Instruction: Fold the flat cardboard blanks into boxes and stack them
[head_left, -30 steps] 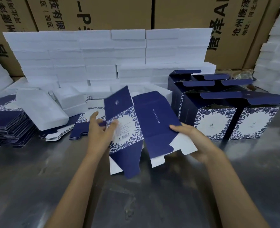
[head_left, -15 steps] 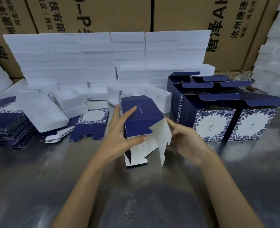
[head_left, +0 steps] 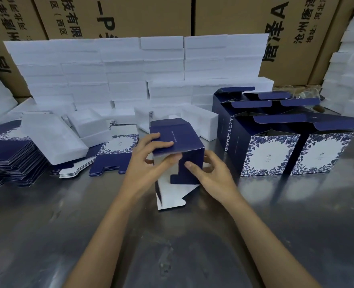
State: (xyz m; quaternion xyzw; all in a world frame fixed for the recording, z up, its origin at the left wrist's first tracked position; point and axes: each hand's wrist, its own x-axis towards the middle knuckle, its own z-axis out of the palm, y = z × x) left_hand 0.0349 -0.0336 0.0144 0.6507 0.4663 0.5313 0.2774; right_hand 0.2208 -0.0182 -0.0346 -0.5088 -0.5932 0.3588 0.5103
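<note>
A person is standing at a grey metal table [head_left: 47, 235], and both bare hands are working on one half-formed box [head_left: 178, 142] at the centre, just in front of them. The left hand [head_left: 149, 165] is gripping the box from the left: its fingers [head_left: 161, 144] are lying across the dark blue top panel while the thumb is pressing under that panel's front edge. The right hand [head_left: 211, 173] is holding the box from the right, with its thumb flat on the near blue side panel and its other fingers curling round the right-hand corner.

The box is lying tipped over, so its long axis is running from the person towards the back of the table, and its open end is facing the person. The loose flaps [head_left: 169, 196] at that end are hanging down and towards the viewer, showing their plain white inner side. They sit directly below and between the two hands, about equally near to each, so either hand could probably fold them inward next.

The box is dark navy outside with a thin line of small pale print on top.

To the right, well apart, finished boxes [head_left: 275, 150] with blue floral fronts are standing upright with lids open. To the left, a stack of flat blanks [head_left: 7, 154] is waiting. White foam blocks [head_left: 130, 65] are piled along the back.
</note>
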